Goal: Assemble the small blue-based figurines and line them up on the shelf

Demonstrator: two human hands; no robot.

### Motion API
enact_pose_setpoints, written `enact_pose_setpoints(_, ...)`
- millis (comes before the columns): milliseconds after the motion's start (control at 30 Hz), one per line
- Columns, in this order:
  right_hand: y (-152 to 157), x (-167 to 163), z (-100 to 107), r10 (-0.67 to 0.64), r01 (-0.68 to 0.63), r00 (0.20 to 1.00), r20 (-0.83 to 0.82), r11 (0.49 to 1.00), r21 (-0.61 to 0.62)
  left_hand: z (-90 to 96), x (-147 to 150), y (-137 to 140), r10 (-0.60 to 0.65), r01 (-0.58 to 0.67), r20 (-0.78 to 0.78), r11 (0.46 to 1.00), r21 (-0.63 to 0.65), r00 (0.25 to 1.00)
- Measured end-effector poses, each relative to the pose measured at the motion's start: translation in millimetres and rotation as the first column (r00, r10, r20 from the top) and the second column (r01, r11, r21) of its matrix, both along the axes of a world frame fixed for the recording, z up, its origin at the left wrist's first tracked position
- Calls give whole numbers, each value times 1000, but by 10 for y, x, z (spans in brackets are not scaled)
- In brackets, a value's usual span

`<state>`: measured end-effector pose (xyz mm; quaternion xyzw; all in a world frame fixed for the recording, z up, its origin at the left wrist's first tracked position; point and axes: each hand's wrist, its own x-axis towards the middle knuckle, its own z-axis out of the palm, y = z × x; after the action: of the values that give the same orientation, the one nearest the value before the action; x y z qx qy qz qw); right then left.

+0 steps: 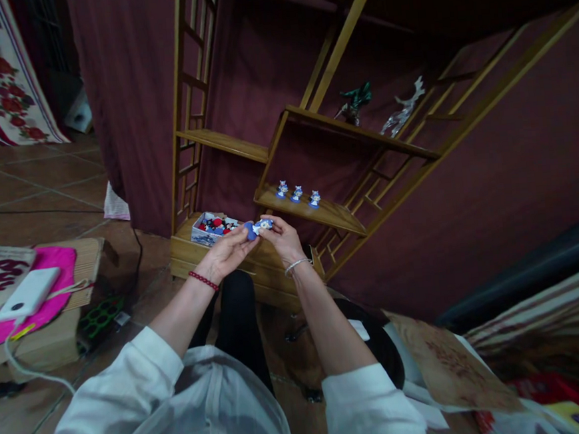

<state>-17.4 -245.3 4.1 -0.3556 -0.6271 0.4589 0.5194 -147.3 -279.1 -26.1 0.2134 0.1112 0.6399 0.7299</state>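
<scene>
Between my two hands is a small blue-and-white figurine (262,226), lying sideways. My left hand (234,249) pinches its round blue base, and my right hand (284,236) grips the other end with thumb and fingers. Just behind my left hand, a box (205,235) filled with red, black and white small pieces sits on the low wooden ledge. Three similar figurines (296,194) stand upright in a row on the shelf (339,217) beyond my right hand.
The wooden display rack (223,142) rises ahead, with a green ornament (357,96) and a silvery deer-like ornament (404,109) on an upper shelf. At left, a white power bank (29,294) with a cable lies on pink cloth. A dark round seat (380,350) is at right.
</scene>
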Motion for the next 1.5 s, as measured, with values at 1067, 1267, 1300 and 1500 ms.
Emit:
enact_pose_setpoints(1067,125,84,2,-5,8,998,67,999,-42,-106,134,111,50,-53,-21,987,-150,999)
enact_pose_setpoints(1267,146,97,-26,8,-4,998,69,999,-52,-117,145,109,49,-50,-15,988,-145,999)
enact_pose_setpoints(1300,147,100,-31,7,-2,997,73,998,-63,-123,147,110,49,-50,-15,988,-148,999)
enact_pose_setpoints(1500,150,120,-82,4,4,995,101,997,-79,-181,164,124,64,-63,-4,981,-182,998)
